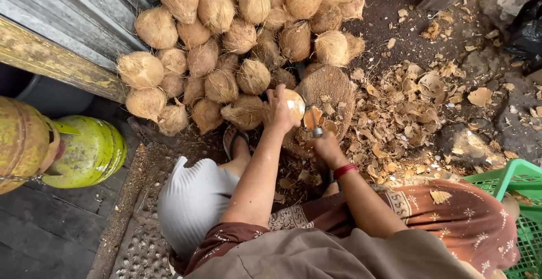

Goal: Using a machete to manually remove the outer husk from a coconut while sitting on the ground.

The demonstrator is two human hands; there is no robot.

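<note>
Your left hand (pixel 278 111) grips a partly peeled coconut (pixel 293 103) on the round chopping block (pixel 330 90). Your right hand (pixel 323 145) is closed on a knife (pixel 313 120), blade up toward the nut. Its pale patch faces right; no clear long axis. Shavings (pixel 395 121) lie piled around; by my estimate, most husked coconuts (pixel 226 31) remain.

Dirt ground (pixel 395 8), corrugated metal wall (pixel 62 19)

Lighting: we note soft, even daylight, moderately bright; shadows faint, deepest in the dim lower-left corner. Glare: none. Focus: sharp centrally. Edges: we see wide-angle bending, slight softness
</note>
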